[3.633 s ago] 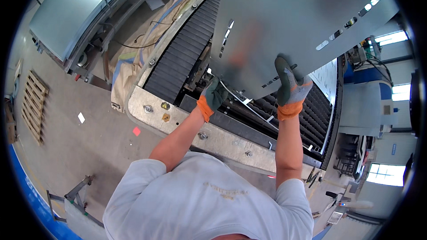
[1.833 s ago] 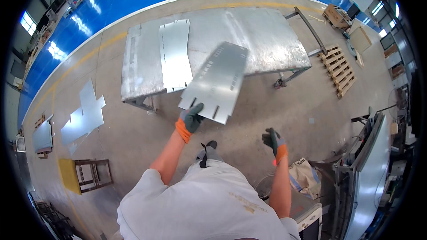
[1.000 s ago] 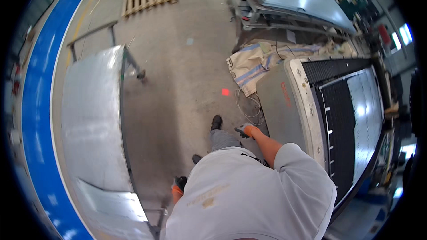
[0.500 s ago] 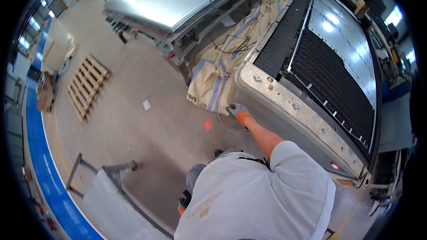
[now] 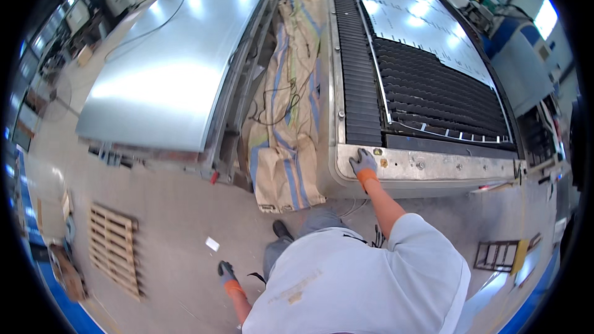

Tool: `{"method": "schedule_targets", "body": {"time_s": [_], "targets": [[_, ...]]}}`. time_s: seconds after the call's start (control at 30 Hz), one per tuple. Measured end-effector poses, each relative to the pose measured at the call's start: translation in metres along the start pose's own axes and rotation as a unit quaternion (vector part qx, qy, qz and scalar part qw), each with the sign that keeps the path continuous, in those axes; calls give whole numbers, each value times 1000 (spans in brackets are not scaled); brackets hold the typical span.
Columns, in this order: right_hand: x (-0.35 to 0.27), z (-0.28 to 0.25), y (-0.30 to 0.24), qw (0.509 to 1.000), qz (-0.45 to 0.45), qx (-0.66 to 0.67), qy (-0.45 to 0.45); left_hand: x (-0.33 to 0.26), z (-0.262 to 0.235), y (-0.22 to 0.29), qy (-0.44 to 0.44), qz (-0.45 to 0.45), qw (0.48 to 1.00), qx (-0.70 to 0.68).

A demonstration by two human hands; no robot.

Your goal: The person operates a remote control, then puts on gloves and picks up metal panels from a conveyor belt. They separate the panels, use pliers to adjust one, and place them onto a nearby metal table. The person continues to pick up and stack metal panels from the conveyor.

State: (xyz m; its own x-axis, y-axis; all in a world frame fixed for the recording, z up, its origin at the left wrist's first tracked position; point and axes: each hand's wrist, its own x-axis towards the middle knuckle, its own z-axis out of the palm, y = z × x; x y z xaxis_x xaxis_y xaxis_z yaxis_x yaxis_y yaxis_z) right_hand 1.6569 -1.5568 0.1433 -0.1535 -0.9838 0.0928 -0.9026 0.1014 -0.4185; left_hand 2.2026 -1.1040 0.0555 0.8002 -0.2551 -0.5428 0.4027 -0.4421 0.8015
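My right hand [image 5: 363, 163], in a grey glove with an orange cuff, rests flat on the metal front rim [image 5: 433, 165] of a big cutting machine bed [image 5: 433, 86] with black slats. A thin metal sheet [image 5: 421, 18] lies over the far part of the slats. My left hand [image 5: 226, 271], gloved the same way, hangs low beside my leg above the concrete floor, holding nothing. My grey shirt fills the lower middle of the view.
A large bare steel sheet [image 5: 173, 62] lies on a table to the left. Tan sacking with cables [image 5: 288, 117] fills the gap between table and machine. A wooden pallet [image 5: 114, 256] lies on the floor at lower left, a small metal rack [image 5: 495, 253] at lower right.
I carried a perforated metal sheet away from the machine to a table, let it go, then turned back. My right hand now rests on the machine's front rim.
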Motion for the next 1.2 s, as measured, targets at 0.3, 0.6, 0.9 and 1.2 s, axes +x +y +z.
{"method": "schedule_targets", "body": {"time_s": [0.3,0.6,0.9,1.2], "targets": [[51,9,-42,987,155,-35,-31,160,191,387,-216,344,913,-27],[111,37,-19,973,214,-81,-2,155,475,543,-350,405,835,125],[161,2,-47,926,323,-128,-145,166,826,655,-505,406,742,170],[191,14,-44,878,465,-102,-50,20,1085,607,-756,177,607,167]]}}
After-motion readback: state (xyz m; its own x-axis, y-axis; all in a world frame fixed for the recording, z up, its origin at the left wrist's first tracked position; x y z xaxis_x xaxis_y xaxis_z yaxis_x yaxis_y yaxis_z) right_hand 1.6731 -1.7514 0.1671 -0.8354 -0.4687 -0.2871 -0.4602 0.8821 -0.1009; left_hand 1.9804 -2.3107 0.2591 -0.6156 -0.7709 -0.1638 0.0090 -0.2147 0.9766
